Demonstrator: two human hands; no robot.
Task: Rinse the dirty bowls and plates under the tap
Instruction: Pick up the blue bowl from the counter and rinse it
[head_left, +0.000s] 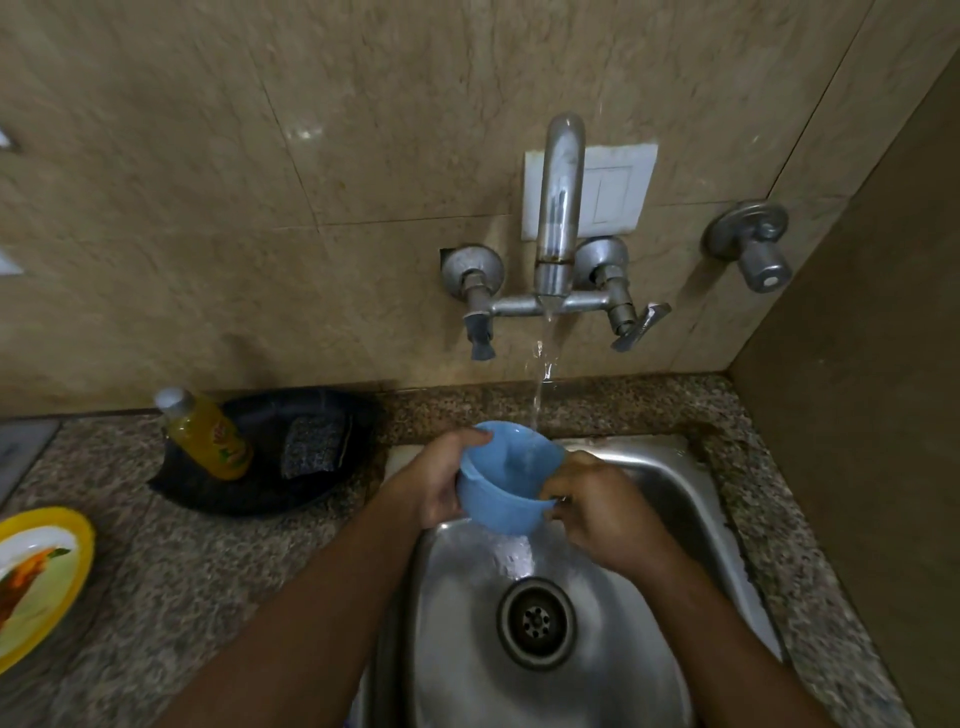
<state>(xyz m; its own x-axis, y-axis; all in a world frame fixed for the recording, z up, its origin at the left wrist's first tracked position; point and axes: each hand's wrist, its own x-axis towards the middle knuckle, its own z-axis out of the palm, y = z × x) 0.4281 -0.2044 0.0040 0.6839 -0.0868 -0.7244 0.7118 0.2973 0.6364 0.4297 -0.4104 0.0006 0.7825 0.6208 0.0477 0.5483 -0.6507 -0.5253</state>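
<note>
one steel sink (670, 499) holds the action, one tap (558, 208) running into it. one blue bowl (506, 475) sits between both hands over the basin, mouth tipped up toward the stream, water spilling off its low edge. left hand (434, 486) and right hand (605, 506) each curl fingers round its sides, equally near. one yellow plate (36, 582) waits well apart on the bench (208, 571).
</note>
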